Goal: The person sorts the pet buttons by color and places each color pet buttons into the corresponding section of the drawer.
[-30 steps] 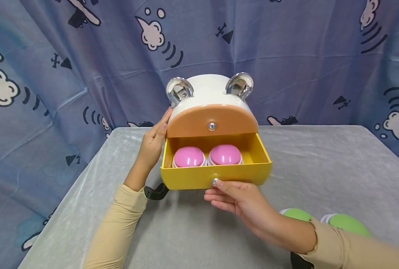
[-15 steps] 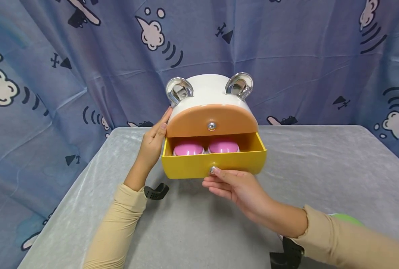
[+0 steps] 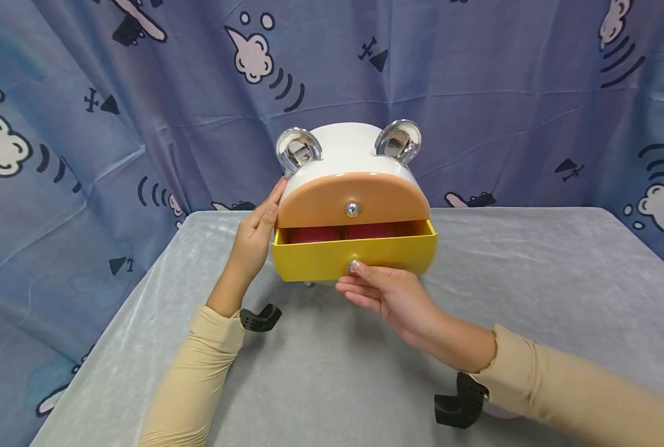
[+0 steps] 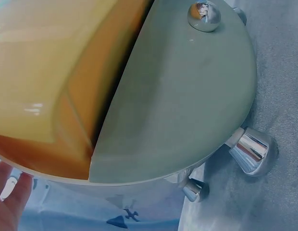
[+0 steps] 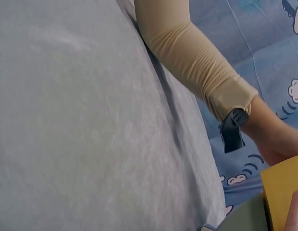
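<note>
A small round chest [image 3: 348, 139] with a white top and silver ears stands on the table. Its orange upper drawer front [image 3: 320, 202] is closed. The yellow drawer [image 3: 304, 261] below sticks partway out, with two pink-topped round things [image 3: 315, 235] inside, mostly hidden by its front. My right hand [image 3: 393, 301] pinches the yellow drawer's silver knob [image 3: 352, 266] between thumb and fingers. Against the chest's left side rests my left hand [image 3: 253, 239], fingers extended. The left wrist view shows a grey-green lower front [image 4: 178, 91] with its own knob [image 4: 204, 16].
Silver feet [image 4: 254, 151] hold the chest above the grey tablecloth [image 3: 533, 279]. A blue patterned curtain [image 3: 477, 105] hangs behind. Black wrist mounts [image 3: 459, 400] jut below both forearms. Under my right sleeve the edge of a pale round thing [image 3: 499, 412] shows.
My right hand has moved away from me, sliding the yellow drawer inward, and the pink tops are more covered. My right sleeve now hides the green-topped things. The left hand stays put.
</note>
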Tool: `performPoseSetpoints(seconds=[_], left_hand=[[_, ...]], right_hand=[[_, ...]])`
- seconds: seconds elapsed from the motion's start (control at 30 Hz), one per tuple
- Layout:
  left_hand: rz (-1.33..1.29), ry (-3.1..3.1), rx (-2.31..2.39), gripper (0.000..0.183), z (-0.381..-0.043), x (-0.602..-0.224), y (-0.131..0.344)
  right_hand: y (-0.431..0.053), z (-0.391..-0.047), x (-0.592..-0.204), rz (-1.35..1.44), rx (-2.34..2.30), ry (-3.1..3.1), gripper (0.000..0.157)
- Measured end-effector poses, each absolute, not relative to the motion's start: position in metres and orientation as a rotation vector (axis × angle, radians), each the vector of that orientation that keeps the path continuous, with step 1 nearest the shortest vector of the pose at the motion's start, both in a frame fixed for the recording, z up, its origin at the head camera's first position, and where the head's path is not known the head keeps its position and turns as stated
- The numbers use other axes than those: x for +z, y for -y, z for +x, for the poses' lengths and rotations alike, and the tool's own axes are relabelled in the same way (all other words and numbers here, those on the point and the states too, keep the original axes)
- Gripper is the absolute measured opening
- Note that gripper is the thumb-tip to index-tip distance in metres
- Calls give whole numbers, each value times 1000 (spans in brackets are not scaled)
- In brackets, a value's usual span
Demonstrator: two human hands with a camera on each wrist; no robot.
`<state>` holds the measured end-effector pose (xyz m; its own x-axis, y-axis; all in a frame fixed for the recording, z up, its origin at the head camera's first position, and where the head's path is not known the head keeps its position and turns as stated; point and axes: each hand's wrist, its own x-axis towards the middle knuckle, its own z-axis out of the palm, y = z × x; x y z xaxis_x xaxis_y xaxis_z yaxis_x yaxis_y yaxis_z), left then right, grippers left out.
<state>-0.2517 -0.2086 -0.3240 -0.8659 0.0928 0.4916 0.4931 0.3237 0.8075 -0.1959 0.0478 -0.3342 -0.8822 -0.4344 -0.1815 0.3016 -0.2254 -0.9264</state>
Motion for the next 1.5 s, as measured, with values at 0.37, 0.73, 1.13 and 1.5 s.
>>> performPoseSetpoints(seconds=[0.37,0.73,1.13,1.5], left_hand=[[-515,2250,-1573,45,-250,-323,209],[-533,2239,-1576,45,-251,-325,209],[-528,2231,-1566,44,-250,-324,208],[-536,2220,-1581,44,-250,-325,208]], right_hand=[[-43,-208,-336,-164,-2128,-1635,39],[-40,-216,-336,-166,-2153,-1623,35],[-41,-224,-336,-163,-2129,-1661,37],[-41,-229,-336,-171,-2134,-1665,37]])
